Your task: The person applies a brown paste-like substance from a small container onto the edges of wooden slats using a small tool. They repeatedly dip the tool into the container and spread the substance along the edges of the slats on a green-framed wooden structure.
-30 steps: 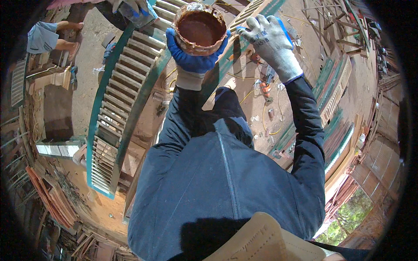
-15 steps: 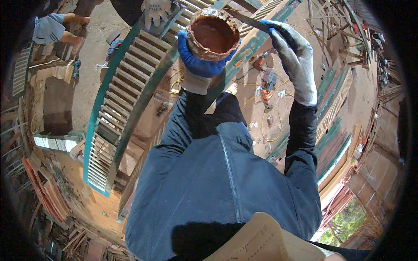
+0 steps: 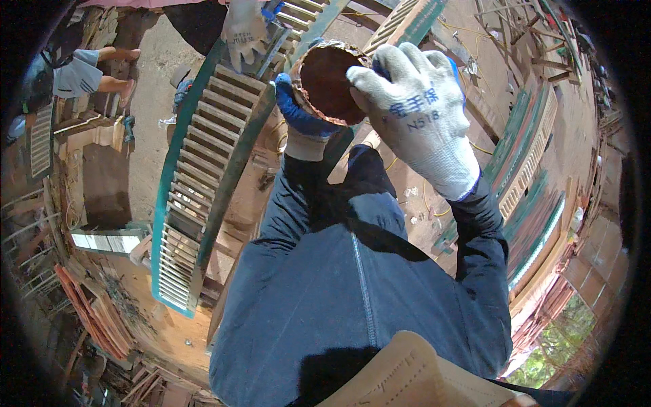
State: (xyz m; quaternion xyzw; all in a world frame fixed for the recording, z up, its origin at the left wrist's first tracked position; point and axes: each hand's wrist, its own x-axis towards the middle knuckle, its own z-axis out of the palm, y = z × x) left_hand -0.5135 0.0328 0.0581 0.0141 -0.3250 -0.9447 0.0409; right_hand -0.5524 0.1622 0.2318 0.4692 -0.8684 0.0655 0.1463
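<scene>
My left hand (image 3: 302,122), in a blue-palmed glove, grips a round, crusted bowl (image 3: 327,78) from below and its left side. The bowl's mouth tilts to the right, and its inside is coated reddish brown. At the bowl's right rim, my right hand (image 3: 420,112), in a white glove with blue on the palm side, has its thumb over the opening and its fingers curled. A dark putty knife showed in that hand in the earlier frame; its blade is now hidden behind the glove. Beneath both hands lies a green-edged slatted wooden panel (image 3: 210,129).
Another person's gloved hand (image 3: 244,37) rests on the slatted panel at the top. Farther left a person in grey shorts (image 3: 78,73) is partly seen. More slatted panels (image 3: 522,163) lie to the right. Reddish boards (image 3: 88,308) are piled at the lower left.
My right hand has swung left and down to the bowl's rim, turning its back upward. The knife blade has gone out of sight. The bowl has tipped to the right.
</scene>
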